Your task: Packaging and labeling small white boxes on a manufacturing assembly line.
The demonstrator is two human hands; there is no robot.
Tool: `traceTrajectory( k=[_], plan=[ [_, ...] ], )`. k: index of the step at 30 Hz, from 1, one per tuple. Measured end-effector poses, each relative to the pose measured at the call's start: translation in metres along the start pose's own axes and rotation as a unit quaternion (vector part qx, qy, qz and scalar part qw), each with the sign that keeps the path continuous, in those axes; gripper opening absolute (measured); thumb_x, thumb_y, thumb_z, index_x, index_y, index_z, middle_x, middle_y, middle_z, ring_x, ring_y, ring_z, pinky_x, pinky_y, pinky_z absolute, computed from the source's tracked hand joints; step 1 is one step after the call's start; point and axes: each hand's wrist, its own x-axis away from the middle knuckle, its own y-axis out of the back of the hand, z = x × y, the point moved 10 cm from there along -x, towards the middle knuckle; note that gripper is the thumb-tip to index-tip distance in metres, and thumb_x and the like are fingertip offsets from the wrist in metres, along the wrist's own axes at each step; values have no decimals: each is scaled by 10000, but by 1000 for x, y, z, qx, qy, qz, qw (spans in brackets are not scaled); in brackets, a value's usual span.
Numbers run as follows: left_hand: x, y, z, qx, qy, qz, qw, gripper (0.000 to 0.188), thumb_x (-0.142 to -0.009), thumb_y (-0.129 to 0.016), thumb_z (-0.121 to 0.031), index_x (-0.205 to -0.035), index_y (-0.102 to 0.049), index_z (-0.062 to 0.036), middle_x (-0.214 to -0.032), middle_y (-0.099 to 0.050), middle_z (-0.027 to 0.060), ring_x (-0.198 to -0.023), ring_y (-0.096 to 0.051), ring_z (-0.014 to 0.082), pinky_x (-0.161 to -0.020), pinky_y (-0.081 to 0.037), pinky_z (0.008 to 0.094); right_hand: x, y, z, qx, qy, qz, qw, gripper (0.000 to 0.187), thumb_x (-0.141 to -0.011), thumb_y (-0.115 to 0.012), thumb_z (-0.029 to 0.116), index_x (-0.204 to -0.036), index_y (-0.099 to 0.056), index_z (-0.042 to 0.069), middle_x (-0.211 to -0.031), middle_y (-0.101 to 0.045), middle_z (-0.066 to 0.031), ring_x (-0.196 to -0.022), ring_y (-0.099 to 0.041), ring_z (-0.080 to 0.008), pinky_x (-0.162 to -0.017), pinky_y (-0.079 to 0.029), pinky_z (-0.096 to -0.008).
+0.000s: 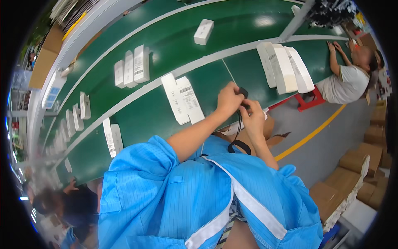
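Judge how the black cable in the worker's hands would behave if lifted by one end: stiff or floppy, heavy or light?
Probably floppy: the black cable hangs from both hands in a slack loop below the right hand. Likely light, since the left hand pinches its small dark end with fingertips only. It would likely swing and dangle rather than keep its shape.

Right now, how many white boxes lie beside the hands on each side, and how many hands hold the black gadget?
Flat boxes, left of the hands: 2
Big boxes, right of them: 3
Hands on the black gadget: 2, left hand and right hand
Total: 7
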Motion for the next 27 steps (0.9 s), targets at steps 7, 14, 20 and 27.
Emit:
traceTrajectory(
  k=[7, 14, 20, 27],
  plan=[
    [-24, -34, 40, 144, 113, 58, 981, 195, -762, -680, 3, -909, -558, 42, -800, -666, 142, -624, -663, 166, -556, -534, 293, -22, -24, -37, 32, -56, -30, 997, 389, -779, -753, 126, -1141, -657, 21, -908, -651, -108, -748, -634, -257, -682, -506, -348],
    [-56, -58, 65, 228, 186, 147, 944, 415, -774, -716, -24, -1144, -549, 63, -925, -651, 140, -715, -658, 191, -642, -531, 305, -57, -53, -122, -223, -255, -30, 940, 566, -706, -766, 39, -1237, -602, -65, -789, -628, -79, -682, -597, -156, -645, -479, -290],
    [-62, -48, 103, 319, 268, 130, 900, 480, -817, -688, -36, -1256, -503, 22, -946, -660, 127, -794, -688, 213, -641, -536, 298, -108, -33, -160, -76, -236, -50, 967, 379, -695, -765, 216, -966, -625, -8, -731, -619, -99, -679, -605, -246, -651, -470, -372],
    [-72, 0, 87, -56, 79, 165, 982, 452, -836, -696, -125, -1257, -573, -14, -916, -711, 119, -846, -691, 194, -779, -537, 315, -148, -22, -188, 17, -241, 16, 970, 480, -734, -813, 275, -1059, -671, -49, -854, -728, -133, -692, -705, -220, -644, -533, -330]
  ],
)
